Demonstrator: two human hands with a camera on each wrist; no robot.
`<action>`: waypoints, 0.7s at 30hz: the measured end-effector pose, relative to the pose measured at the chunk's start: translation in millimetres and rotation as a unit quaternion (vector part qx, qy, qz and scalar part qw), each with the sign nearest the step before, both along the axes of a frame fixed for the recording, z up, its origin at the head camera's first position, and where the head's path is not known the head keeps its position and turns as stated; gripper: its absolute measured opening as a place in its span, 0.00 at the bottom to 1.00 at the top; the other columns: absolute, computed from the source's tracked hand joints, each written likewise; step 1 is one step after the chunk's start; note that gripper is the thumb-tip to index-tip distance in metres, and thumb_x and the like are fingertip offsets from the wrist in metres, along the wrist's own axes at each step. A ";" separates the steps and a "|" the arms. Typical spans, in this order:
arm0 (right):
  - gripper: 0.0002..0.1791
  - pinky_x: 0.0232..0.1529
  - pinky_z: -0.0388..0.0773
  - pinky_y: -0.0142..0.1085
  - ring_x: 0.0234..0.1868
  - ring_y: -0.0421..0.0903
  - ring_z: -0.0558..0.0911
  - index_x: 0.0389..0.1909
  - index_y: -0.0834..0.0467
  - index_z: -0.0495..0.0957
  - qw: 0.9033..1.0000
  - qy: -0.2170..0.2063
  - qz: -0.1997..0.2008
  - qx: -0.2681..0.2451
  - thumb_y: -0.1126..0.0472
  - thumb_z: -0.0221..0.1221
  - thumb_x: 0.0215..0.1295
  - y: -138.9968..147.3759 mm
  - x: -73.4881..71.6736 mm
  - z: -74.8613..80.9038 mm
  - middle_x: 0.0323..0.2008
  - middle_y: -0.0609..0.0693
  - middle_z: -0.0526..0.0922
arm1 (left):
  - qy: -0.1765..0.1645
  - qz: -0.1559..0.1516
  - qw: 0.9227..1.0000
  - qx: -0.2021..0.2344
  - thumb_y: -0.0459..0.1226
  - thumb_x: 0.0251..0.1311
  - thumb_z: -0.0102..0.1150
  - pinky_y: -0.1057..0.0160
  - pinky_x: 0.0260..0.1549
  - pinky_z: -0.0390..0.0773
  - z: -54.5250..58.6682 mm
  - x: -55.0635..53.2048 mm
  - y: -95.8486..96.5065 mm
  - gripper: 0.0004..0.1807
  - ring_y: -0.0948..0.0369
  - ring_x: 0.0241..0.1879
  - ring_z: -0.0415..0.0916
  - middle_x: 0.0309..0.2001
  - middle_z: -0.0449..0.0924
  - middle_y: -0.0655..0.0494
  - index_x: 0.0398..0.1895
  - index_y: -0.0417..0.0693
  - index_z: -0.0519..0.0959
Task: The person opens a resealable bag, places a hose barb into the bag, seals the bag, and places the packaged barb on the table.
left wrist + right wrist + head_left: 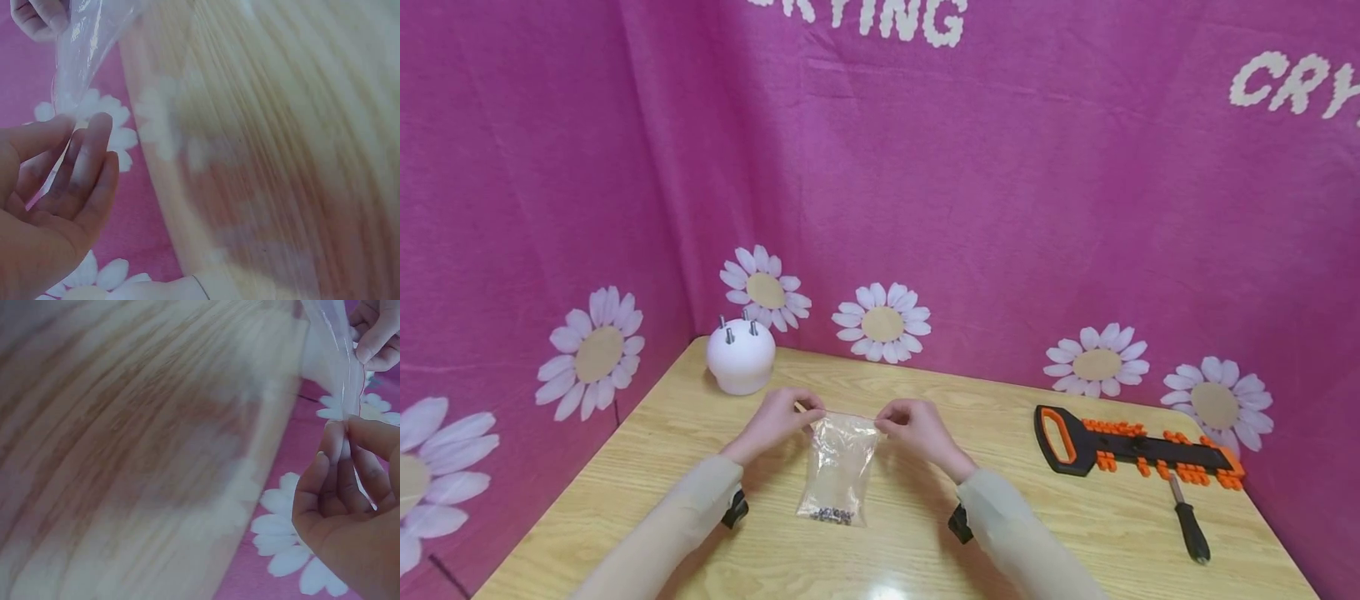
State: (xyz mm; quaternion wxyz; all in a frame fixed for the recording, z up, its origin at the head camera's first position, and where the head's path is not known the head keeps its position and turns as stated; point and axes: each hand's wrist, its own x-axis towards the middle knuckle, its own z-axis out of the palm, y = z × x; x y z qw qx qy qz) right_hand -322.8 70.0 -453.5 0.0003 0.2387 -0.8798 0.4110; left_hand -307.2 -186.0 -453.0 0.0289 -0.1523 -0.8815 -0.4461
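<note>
A clear plastic zip bag (842, 462) hangs upright over the wooden table, a red line along its top edge. Small dark pieces (832, 516) lie gathered at its bottom; their kind is too small to tell. My left hand (786, 421) pinches the bag's top left corner between thumb and fingers. At the top right corner, my right hand (919, 429) pinches the bag the same way. Both wrist views show thumb and fingertips meeting on the plastic, as with the left hand (59, 181) and the right hand (353, 478).
On the table (947, 533), a white rounded object (741, 357) with metal prongs on top stands at the back left. To the right lies a black and orange rack-like tool (1142, 446), with a black-handled screwdriver (1189, 525) beside it. A pink flowered cloth (985, 208) hangs behind.
</note>
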 end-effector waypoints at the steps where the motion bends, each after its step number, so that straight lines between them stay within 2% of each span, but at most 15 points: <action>1: 0.04 0.36 0.78 0.28 0.30 0.39 0.81 0.34 0.58 0.86 1.000 -0.002 -0.004 0.007 0.62 0.64 0.63 -0.5 -2.4 -3.1 0.32 0.52 0.88 | 0.002 -0.005 1.000 -0.013 0.32 0.63 0.62 0.67 0.30 0.79 -2.2 -3.3 -0.5 0.05 0.54 0.26 0.83 0.34 0.85 0.45 0.35 0.37 0.84; 7: 0.05 0.34 0.76 0.29 0.28 0.36 0.78 0.32 0.60 0.86 0.999 -0.016 -0.006 0.027 0.63 0.64 0.63 -6.3 -13.3 -17.9 0.30 0.53 0.88 | -0.007 -0.011 0.998 -0.064 0.32 0.60 0.63 0.67 0.34 0.76 -11.8 -17.6 -2.6 0.04 0.65 0.28 0.75 0.29 0.84 0.51 0.30 0.40 0.85; 11: 0.04 0.32 0.75 0.28 0.27 0.36 0.76 0.30 0.63 0.85 0.999 0.010 -0.004 0.042 0.66 0.64 0.60 -12.9 -18.6 -23.5 0.28 0.54 0.87 | -0.007 0.005 0.997 -0.082 0.30 0.56 0.65 0.66 0.33 0.75 -15.6 -24.2 -1.7 0.03 0.65 0.27 0.72 0.27 0.83 0.49 0.27 0.38 0.84; 15: 0.03 0.31 0.74 0.28 0.26 0.36 0.75 0.28 0.63 0.85 0.997 0.031 -0.019 0.074 0.67 0.65 0.59 -18.3 -23.7 -27.1 0.26 0.53 0.86 | -0.011 0.021 0.993 -0.112 0.29 0.54 0.66 0.67 0.31 0.74 -22.2 -31.9 2.1 0.04 0.65 0.23 0.70 0.25 0.82 0.52 0.24 0.39 0.83; 21: 0.05 0.34 0.76 0.31 0.27 0.40 0.77 0.23 0.61 0.84 0.993 0.042 -0.052 0.097 0.66 0.68 0.56 -22.8 -29.5 -28.0 0.24 0.51 0.86 | 0.003 0.038 0.988 -0.151 0.29 0.51 0.68 0.63 0.35 0.75 -24.8 -41.1 7.7 0.04 0.63 0.25 0.72 0.23 0.81 0.53 0.22 0.42 0.82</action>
